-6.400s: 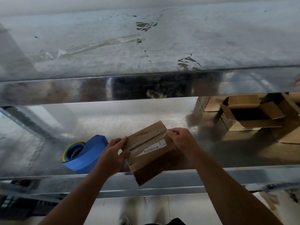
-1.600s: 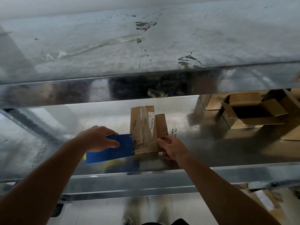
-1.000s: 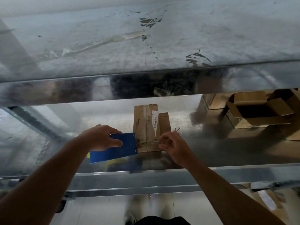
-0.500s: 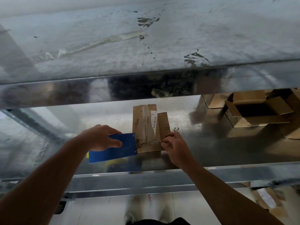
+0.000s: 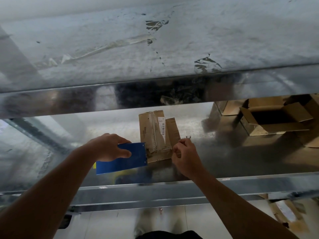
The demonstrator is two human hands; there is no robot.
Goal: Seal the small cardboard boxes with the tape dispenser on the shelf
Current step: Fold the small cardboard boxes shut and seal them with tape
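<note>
Head view: a metal shelf [image 5: 241, 163] carries the things; at its far right sit open cardboard boxes [image 5: 274, 118]; the small cardboard box [image 5: 158, 135] lies mid-shelf; the left hand [image 5: 107, 147] has its fingers wrapped round the blue tape dispenser [image 5: 122, 157], whose front edge touches the box's near left end; the right hand [image 5: 185, 156], fingers curled into a pinch, sits just beside the box's near right corner; I cannot tell what it pinches.

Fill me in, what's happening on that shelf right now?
A person is taping a small cardboard box on the metal shelf. The left hand holds the blue tape dispenser against the box's near left corner, while the right hand pinches at its near right edge. An open box waits further right.
</note>
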